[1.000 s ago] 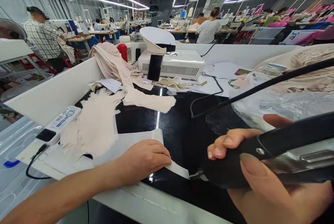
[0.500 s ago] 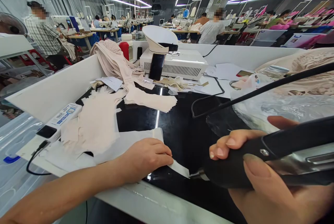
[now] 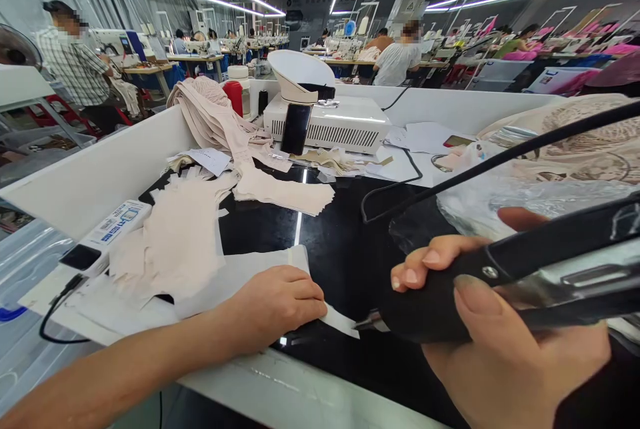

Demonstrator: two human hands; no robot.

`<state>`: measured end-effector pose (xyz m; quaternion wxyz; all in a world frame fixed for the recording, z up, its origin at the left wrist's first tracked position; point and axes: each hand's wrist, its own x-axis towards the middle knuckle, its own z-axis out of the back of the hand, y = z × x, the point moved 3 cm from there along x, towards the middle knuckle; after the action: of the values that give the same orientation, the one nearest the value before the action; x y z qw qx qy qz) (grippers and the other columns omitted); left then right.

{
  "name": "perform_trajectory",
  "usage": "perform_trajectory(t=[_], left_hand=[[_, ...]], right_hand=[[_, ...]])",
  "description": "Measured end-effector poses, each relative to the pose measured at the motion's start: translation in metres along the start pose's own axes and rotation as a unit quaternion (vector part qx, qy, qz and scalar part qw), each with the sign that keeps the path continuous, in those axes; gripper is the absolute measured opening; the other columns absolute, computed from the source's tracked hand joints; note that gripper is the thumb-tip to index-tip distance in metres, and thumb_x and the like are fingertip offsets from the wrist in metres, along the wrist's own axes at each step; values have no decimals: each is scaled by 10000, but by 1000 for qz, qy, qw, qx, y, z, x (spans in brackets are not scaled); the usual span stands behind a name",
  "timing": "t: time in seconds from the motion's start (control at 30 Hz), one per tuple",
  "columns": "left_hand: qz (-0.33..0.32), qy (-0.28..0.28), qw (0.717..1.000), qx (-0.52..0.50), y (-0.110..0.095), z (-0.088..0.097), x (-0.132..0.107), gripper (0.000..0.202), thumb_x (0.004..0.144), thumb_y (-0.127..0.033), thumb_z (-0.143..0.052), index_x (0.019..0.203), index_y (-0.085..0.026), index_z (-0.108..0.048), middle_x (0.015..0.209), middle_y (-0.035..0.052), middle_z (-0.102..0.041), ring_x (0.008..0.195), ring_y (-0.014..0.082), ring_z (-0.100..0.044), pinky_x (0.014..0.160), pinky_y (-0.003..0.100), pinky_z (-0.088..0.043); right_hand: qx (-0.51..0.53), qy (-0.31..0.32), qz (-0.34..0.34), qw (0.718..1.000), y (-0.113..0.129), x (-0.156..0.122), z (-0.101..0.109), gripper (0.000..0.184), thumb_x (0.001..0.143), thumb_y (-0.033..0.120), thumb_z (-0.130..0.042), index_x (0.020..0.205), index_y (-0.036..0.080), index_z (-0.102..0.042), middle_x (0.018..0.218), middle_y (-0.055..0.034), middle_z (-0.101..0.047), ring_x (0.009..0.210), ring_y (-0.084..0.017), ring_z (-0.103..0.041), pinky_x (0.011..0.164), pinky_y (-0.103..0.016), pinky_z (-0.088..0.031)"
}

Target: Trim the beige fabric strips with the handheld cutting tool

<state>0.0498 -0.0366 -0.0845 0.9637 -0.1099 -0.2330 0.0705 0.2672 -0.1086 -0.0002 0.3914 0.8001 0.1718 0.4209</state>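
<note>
My left hand (image 3: 283, 305) presses a white fabric strip (image 3: 340, 321) onto the glossy black work surface, fingers together and slightly bent. The strip's free end sticks out to the right of my fingertips. In my right hand (image 3: 505, 342) is a thick black corded hand tool (image 3: 430, 309) with a metal lever along its side, my thumb and fingers wrapped round it. Its thin metal tip (image 3: 370, 322) meets the strip's end, or lies just by it. Beneath my left wrist and beyond lies a white sheet (image 3: 270, 261), beside a pile of beige fabric pieces (image 3: 185, 235).
A white vented box (image 3: 325, 123) stands behind with a phone (image 3: 296, 129) and a white visor (image 3: 300, 75) against it. Beige layered cloth (image 3: 285, 190) lies in the middle. A black cable (image 3: 500, 162) crosses the right side above plastic bags (image 3: 525, 199). Low white walls (image 3: 100, 175) edge the table.
The view has shifted slightly. My right hand and the tool have moved a little up and left, the tip staying near the strip's end. My left hand keeps its place on the strip.
</note>
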Motion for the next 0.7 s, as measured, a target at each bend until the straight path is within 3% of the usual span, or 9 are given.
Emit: perform_trajectory(t=[0.27, 0.53, 0.7], left_hand=[[4, 23, 1000, -6, -10, -1, 1, 233, 1238, -39, -716, 1372, -153, -869, 1323, 131, -925, 1239, 263, -879, 1183, 362, -689], [-9, 15, 1000, 1, -12, -2, 3, 213, 1249, -71, -690, 1359, -152, -853, 1323, 121, -928, 1240, 263, -875, 1201, 368, -688], [2, 35, 999, 0, -11, -3, 4, 226, 1249, -77, -699, 1371, -175, -861, 1333, 126, -929, 1240, 264, -877, 1189, 381, -695]], right_hand=[[16, 3, 19, 1000, -11, 0, -16, 557, 942, 420, -1157, 1404, 401, -847, 894, 71, -809, 610, -211, -759, 590, -388, -734], [2, 15, 14, 1000, -12, -4, -16, 545, 979, 478, -1126, 1434, 431, -831, 916, 62, -819, 626, -223, -758, 605, -409, -730], [5, 16, 8, 1000, -10, -3, -17, 530, 976, 404, -1119, 1414, 407, -820, 899, 68, -802, 609, -204, -727, 597, -391, -721]])
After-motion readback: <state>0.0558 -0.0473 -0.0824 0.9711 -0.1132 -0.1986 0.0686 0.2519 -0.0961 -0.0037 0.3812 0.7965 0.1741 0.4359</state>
